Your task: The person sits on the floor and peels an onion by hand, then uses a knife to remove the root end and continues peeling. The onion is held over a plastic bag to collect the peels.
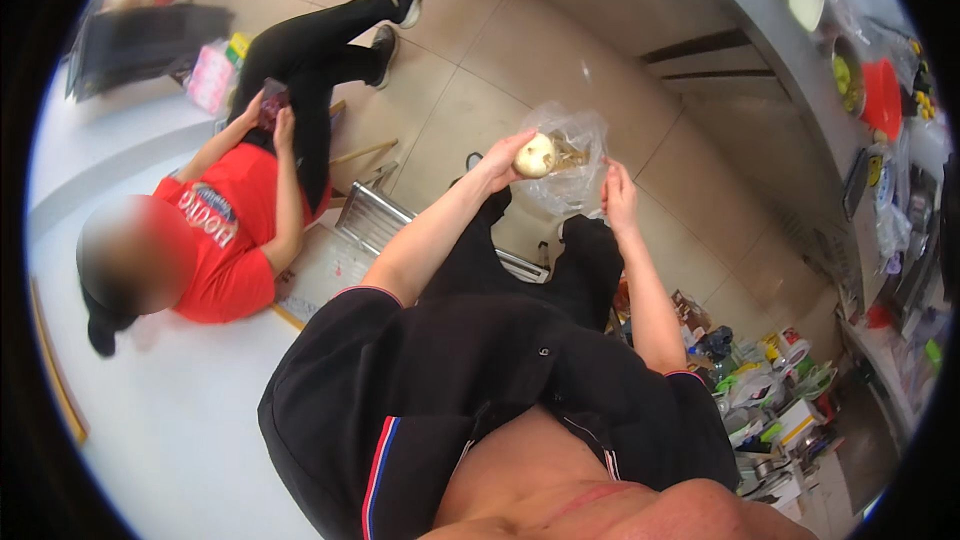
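My left hand (512,159) grips a round, pale vegetable (535,156) with a brown patch on its face; its exact kind is unclear. Just beyond it, between my knees, hangs or rests a clear plastic bag (562,193). Brown scraps (571,155) that look like peelings lie inside the bag. At the bag's right edge is my right hand (619,193), its fingers curled. Whether those fingers pinch the bag or a small thing cannot be made out.
To the left a seated person in a red shirt (225,217) holds a phone (273,101). A slatted metal stool (375,217) stands beside my left leg. Bags and packages (757,382) crowd the floor at lower right. A cluttered metal counter (739,4) runs along the right.
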A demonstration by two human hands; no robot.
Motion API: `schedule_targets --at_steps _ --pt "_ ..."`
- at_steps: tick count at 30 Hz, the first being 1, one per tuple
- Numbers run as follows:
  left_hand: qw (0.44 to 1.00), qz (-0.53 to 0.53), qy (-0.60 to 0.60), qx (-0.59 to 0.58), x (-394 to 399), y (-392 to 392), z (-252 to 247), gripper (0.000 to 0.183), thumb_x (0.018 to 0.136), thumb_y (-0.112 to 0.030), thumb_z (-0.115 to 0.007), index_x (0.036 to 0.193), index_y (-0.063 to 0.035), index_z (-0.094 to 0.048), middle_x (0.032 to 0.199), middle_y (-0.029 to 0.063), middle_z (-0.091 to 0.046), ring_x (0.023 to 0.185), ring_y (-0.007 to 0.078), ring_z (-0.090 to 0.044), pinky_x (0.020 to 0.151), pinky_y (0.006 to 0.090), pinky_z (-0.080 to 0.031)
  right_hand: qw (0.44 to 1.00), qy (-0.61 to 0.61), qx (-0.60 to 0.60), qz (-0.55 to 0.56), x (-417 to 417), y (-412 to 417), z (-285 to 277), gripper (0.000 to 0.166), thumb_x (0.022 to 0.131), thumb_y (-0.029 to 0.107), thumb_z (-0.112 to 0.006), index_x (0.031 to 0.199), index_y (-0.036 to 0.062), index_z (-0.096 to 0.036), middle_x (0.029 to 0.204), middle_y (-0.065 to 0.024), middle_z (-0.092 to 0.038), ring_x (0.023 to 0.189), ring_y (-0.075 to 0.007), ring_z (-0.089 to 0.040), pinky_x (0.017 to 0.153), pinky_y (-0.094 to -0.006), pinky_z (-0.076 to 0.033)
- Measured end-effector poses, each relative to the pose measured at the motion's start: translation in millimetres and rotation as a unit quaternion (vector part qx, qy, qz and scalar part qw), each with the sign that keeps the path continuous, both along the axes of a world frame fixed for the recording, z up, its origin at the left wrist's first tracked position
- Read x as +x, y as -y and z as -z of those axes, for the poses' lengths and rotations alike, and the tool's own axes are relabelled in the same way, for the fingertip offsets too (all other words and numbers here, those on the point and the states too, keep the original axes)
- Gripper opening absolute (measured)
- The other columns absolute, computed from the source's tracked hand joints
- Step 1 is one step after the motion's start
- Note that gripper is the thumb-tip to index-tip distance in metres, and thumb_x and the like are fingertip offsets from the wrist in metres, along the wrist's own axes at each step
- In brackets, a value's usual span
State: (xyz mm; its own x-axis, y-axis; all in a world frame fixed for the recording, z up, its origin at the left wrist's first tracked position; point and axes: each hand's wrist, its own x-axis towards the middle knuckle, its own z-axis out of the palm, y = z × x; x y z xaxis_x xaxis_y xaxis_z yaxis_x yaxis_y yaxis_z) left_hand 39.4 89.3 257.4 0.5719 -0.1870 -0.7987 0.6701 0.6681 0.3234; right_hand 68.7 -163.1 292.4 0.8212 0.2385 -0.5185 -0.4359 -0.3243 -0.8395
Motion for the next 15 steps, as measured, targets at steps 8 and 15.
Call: schedule_targets --at_steps 8,15 --pt "0.890 0.454 0.019 0.036 39.9 46.2 193.1 0.045 0.092 -0.046 -0.061 0.122 -0.0127 -0.062 0.105 0.0010 -0.068 0.090 0.0113 -0.067 0.071 0.0302 -0.058 0.994 0.083 -0.064 -0.038 47.5 55.9 165.5 0.041 0.104 0.036 -0.040 0.128 0.0089 -0.058 0.059 0.0032 -0.044 0.047 -0.0052 -0.040 0.044 -0.0224 -0.035" --pt "0.704 0.709 0.047 -0.010 93.9 77.6 364.4 0.043 0.083 -0.046 -0.067 0.110 -0.0135 -0.066 0.095 0.0048 -0.068 0.079 0.0187 -0.070 0.061 0.0346 -0.061 0.997 0.080 -0.009 -0.013 92.1 53.0 289.1 0.037 0.103 0.034 -0.046 0.123 0.0070 -0.060 0.059 0.0022 -0.047 0.050 -0.0051 -0.045 0.045 -0.0233 -0.038"
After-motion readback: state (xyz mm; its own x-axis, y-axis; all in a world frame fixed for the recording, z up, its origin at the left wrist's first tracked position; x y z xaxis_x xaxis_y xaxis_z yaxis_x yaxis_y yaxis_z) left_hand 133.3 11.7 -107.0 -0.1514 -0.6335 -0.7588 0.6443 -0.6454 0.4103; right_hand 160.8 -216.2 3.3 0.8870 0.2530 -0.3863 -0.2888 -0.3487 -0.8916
